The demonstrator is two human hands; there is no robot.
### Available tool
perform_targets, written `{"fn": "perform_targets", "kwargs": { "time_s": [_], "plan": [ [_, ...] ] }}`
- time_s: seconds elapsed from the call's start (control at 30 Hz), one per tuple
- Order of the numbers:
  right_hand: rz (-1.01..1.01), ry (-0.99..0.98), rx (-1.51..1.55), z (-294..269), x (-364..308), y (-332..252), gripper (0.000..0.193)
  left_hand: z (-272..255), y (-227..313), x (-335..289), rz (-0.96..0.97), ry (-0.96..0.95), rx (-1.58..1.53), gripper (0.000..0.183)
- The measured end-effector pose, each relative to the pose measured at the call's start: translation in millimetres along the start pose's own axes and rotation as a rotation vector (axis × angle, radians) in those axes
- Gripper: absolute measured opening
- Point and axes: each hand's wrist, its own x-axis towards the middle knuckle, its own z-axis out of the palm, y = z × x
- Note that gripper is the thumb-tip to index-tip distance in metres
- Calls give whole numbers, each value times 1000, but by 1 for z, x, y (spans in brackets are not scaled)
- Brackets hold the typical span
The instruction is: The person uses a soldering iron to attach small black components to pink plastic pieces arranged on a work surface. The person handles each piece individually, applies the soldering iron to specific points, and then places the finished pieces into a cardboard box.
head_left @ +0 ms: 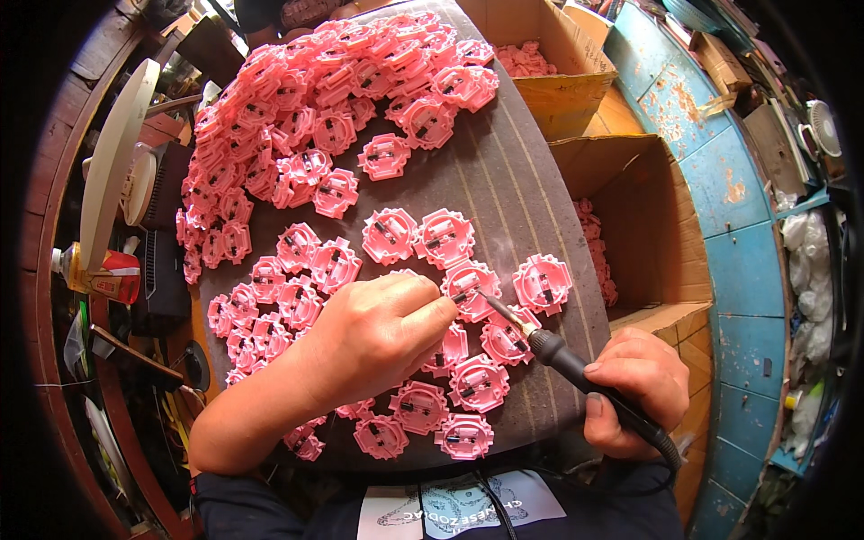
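My right hand point(641, 389) is closed around the dark handle of a soldering iron point(562, 358). Its metal tip reaches a pink plastic part point(469, 290) with small black and metal pieces inside, lying on the grey cloth surface. From the left, my left hand point(378, 322) comes over the same part with its fingers pinched at the part's near-left edge. What those fingers hold, if anything, is hidden. Around both hands lie several like parts, among them one to the right point(542, 283) and one toward me point(479, 382).
A large heap of pink parts point(270, 117) covers the far left of the striped cloth-covered table point(531, 180). To the right stand cardboard boxes point(639, 216) point(549, 99) with pink parts inside. Farther right is a worn blue panel point(742, 270). A white disc-shaped object point(117, 166) stands at left.
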Motion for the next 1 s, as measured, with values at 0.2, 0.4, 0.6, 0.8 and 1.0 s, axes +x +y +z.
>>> {"fn": "perform_targets", "kwargs": {
  "time_s": [0.2,0.4,0.6,0.8,1.0],
  "plan": [
    [-16,-6,6,0,0,2,24,1,-2,0,-3,-9,-9,25],
    [-19,1,0,0,-1,2,25,1,-2,1,1,-11,-2,24],
    [-14,-4,1,1,-1,1,24,2,-2,1,-1,-10,-6,24],
    [-7,-8,-21,-2,-2,0,25,-3,1,1,-24,-14,-15,22],
    [-16,12,-10,-6,10,-3,28,-17,-2,-3,-63,76,-22,21]
  ]
}}
